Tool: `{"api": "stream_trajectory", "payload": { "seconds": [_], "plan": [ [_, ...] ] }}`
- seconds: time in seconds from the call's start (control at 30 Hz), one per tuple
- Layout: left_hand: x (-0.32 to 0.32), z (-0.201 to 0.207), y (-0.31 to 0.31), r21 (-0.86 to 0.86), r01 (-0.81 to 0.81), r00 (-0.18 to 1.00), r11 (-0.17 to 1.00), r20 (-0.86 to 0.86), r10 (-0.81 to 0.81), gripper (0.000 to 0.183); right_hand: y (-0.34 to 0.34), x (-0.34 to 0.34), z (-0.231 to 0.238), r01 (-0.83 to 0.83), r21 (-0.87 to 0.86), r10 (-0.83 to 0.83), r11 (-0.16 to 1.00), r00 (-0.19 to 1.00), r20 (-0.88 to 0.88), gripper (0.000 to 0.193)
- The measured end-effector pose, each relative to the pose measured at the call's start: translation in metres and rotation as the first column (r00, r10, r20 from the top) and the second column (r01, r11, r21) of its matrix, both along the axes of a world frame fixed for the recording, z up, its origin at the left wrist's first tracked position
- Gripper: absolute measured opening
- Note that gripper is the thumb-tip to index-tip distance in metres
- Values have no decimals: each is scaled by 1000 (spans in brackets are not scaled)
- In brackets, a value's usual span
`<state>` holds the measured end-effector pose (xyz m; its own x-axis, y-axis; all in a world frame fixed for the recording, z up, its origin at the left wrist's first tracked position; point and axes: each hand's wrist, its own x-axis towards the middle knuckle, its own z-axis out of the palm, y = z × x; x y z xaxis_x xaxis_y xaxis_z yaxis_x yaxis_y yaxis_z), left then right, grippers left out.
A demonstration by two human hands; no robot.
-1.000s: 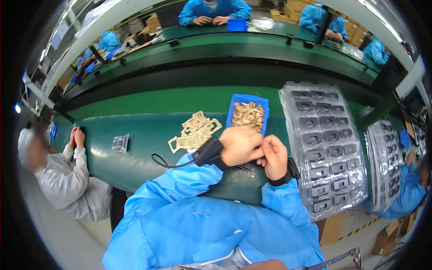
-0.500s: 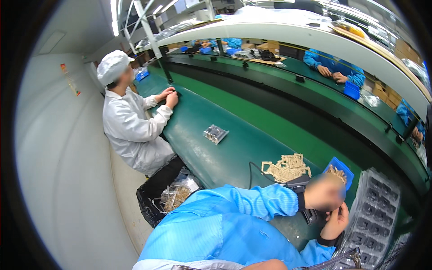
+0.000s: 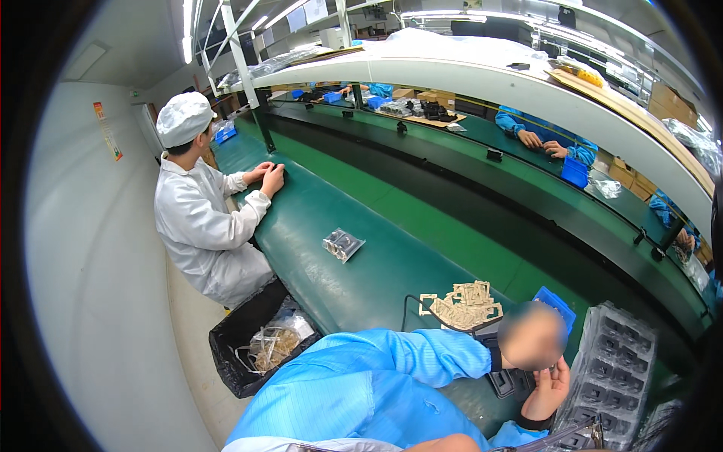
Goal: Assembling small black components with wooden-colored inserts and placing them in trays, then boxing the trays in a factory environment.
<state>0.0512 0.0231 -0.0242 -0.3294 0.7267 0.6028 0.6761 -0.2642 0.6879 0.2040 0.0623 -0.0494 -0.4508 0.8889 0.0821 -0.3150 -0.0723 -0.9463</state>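
My left hand (image 3: 532,337) reaches across from the blue sleeve and is mostly blurred, so its fingers cannot be read. Right against it is my right hand (image 3: 548,388), fingers bent and tips drawn together at the left hand's lower edge. Whatever sits between them is too small and hidden to name. Below the hands, black flat parts (image 3: 503,384) lie on the green table. A heap of tan cut-out frames (image 3: 463,305) is just beyond my left wrist, and a blue bin (image 3: 556,300) stands behind the left hand.
Clear plastic trays (image 3: 614,369) of black parts lie at my right. A bagged item (image 3: 343,245) rests farther along the green table (image 3: 301,218). A black-lined waste bin (image 3: 226,361) stands at left, near a white-coated co-worker (image 3: 207,203). A shelf (image 3: 452,71) spans overhead.
The whole view has shifted, so the scene sits slightly farther left and mostly lower. My two hands stay together over the same spot, with the right fingers still at the left hand.
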Motion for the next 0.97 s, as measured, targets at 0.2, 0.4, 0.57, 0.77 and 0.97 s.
{"api": "stream_trajectory", "payload": {
  "seconds": [0.2, 0.4, 0.57, 0.77, 0.97],
  "plan": [
    [-9, 3, -2, 69, 182, 965, 981, -203, -165, 21, -6, 0, 6, 27, 53, -29, 998, 999, 23, 47],
    [-19, 41, -14, -39, 208, 943, 977, -258, -211, 18, 4, -11, -6, -26, 291, 39, 956, 999, -39, 33],
    [-4, 45, -11, -87, 260, 943, 962, -191, -272, 18, 11, 0, -14, 44, 465, -56, 884, 998, 12, 35],
    [-2, 43, -15, -101, 293, 941, 951, -147, -305, 13, 4, 5, -8, 14, 451, -37, 892, 998, 42, 34],
    [-2, 35, -18, -142, 231, 958, 963, -142, -250, 12, 4, 3, -10, -40, 435, -30, 899, 988, 152, 40]
  ]
}}
